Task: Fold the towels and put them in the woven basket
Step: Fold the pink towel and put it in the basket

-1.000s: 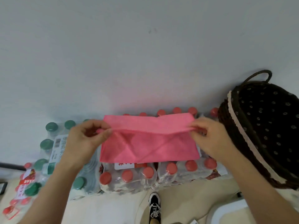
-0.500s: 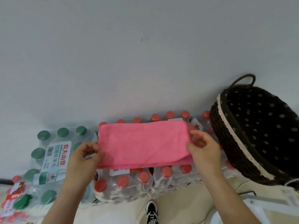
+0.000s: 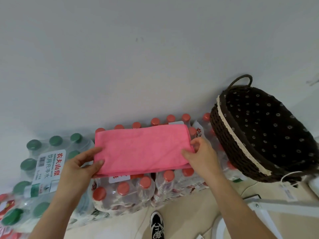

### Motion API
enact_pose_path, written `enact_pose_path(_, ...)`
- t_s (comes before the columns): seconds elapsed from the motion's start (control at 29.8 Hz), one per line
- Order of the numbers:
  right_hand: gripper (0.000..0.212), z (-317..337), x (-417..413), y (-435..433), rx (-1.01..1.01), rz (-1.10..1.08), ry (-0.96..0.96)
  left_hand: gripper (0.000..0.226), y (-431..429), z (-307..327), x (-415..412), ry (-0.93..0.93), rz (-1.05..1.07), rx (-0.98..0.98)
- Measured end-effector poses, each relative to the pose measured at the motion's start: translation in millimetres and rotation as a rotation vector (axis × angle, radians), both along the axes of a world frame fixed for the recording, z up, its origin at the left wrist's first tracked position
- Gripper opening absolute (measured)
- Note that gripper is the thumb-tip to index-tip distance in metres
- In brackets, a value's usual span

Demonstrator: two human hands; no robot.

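Bottles with green caps (image 3: 56, 140) sit shrink-wrapped at the far left, with a white label on top. Next, the left hand (image 3: 76, 169) grips the left end of the one pink towel (image 3: 141, 149), thumb on top and fingers (image 3: 96, 150) at the edge. A second ago that towel was held up off the packs with its top flap half turned over. Now it lies flat as a folded rectangle, its layers showing along the near edge, on packs of red-capped bottles (image 3: 123, 188) against the wall. One black-and-white shoe (image 3: 157, 225) shows on the floor below. The right hand (image 3: 203, 157) pinches the towel's right end, thumb above and fingers curled at the edge. Right of it stands the one basket (image 3: 229, 128), dark and woven, with cream trim and a loop handle at the back. Inside it only the dotted lining shows, and the towel lies outside it.
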State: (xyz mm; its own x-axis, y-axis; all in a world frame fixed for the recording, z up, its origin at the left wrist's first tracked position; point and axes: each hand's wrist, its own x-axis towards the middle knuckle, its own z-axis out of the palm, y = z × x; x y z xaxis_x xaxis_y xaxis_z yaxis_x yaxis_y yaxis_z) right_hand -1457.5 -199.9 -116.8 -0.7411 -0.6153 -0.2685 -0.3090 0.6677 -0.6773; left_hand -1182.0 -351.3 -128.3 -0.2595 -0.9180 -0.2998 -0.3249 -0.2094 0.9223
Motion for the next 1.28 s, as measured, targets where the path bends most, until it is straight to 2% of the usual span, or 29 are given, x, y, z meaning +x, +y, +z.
enact_pose_path(0.13,0.035,5,1,-2,0.091,0.051,0.051,0.040,0,1,1,0.019,0.009,0.021)
enact_pose_path(0.27,0.019,5,-4,-4,0.161,0.075,0.067,0.030,-1,0,4,0.057,0.018,0.097)
enact_pose_path(0.44,0.014,2,-10,-4,0.114,0.064,0.154,0.029,-1,8,3,0.107,0.068,0.081)
enact_pose_path(0.57,0.012,3,-10,-4,-0.099,-0.085,-0.128,0.026,-5,12,5,0.094,0.115,0.067)
enact_pose_path(0.64,0.008,1,-9,-2,-0.125,-0.136,-0.259,0.025,-5,11,6,0.061,0.097,0.066)
enact_pose_path(0.7,0.007,-3,-10,0,-0.127,-0.150,-0.285,0.023,-4,10,5,0.020,0.079,0.045)
enact_pose_path(0.81,0.013,-5,-9,2,-0.076,-0.081,-0.164,0.020,-1,8,2,-0.165,0.025,-0.104)
enact_pose_path(0.84,0.015,-4,-7,3,-0.013,-0.017,-0.060,0.022,0,7,1,-0.221,0.012,-0.150)
enact_pose_path(0.91,0.017,1,0,5,0.161,0.147,0.268,0.026,1,7,0,-0.310,-0.039,-0.212)
enact_pose_path(0.94,0.024,3,3,5,0.228,0.206,0.432,0.028,1,7,-1,-0.355,-0.066,-0.243)
enact_pose_path(1.01,0.052,2,9,4,0.303,0.261,0.640,0.030,1,7,-1,-0.447,-0.109,-0.315)
enact_pose_path(1.07,0.070,2,12,-1,0.276,0.271,0.697,0.030,1,8,-3,-0.537,-0.124,-0.373)
enact_pose_path(1.17,0.070,2,16,-20,0.181,0.338,0.632,0.031,0,7,-5,-0.613,-0.108,-0.399)
enact_pose_path(1.28,0.068,-10,6,-44,0.199,0.420,0.561,0.040,-6,4,-12,-0.688,-0.153,-0.309)
